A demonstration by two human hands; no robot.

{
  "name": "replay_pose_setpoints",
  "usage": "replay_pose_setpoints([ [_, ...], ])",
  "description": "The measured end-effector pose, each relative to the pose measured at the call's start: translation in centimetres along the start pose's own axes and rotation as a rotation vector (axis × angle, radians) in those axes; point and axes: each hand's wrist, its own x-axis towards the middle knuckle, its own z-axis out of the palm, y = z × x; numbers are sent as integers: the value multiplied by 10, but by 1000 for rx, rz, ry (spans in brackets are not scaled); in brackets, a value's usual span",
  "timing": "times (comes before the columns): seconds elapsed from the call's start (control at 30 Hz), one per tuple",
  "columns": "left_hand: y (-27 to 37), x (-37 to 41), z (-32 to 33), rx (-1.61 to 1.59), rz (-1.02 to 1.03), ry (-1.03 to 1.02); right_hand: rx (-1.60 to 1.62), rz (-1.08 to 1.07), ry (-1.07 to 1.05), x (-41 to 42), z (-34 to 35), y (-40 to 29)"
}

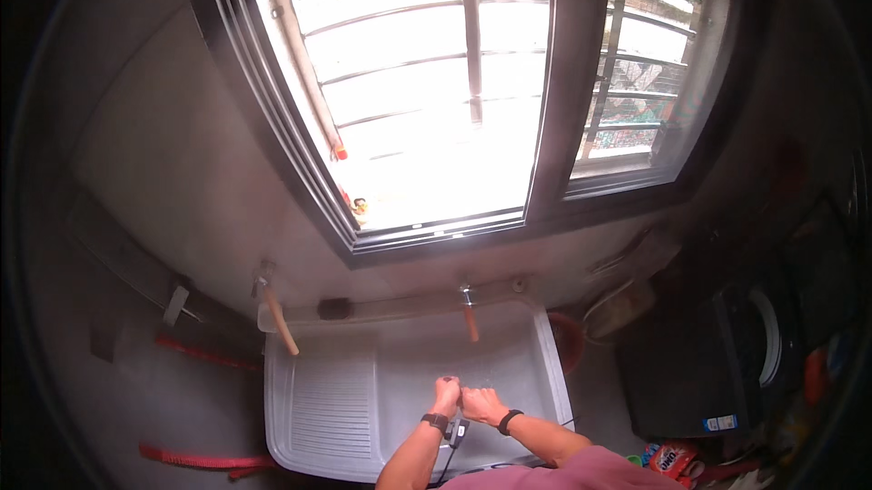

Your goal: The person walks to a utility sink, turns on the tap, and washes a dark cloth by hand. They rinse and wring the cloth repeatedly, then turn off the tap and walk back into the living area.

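Note:
My left hand and my right hand are together over the basin of a grey laundry sink. Both have their fingers curled, knuckle to knuckle. A small dark patch shows between them and at the top of the left fist; whether they grip something is hidden. A dark watch is on my left wrist and a black band on my right. Beside the left wrist hangs a small black device with a white label and a cable. The tap with an orange hose end is beyond my hands.
A ribbed washboard forms the sink's left side, under a second tap's pale hose. Above the sink is a barred window. A dark front-loading washing machine and an Omo detergent pack are at right. Red strips lie left.

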Motion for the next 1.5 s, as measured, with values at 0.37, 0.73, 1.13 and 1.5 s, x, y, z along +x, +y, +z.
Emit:
replay_pose_setpoints([
  [0.37,117,-69,-31,-594,106,-578,1877,181,-553,-11,-74,-16],
  [0.73,137,-85,-17,-478,165,-550,1510,99,-418,6,-64,-23],
  [1.13,47,-32,-10,-190,-16,-118,303,84,26,0,16,-13],
  [1.5,15,-17,-20,-188,14,-12,236,78,269,-4,15,2],
])
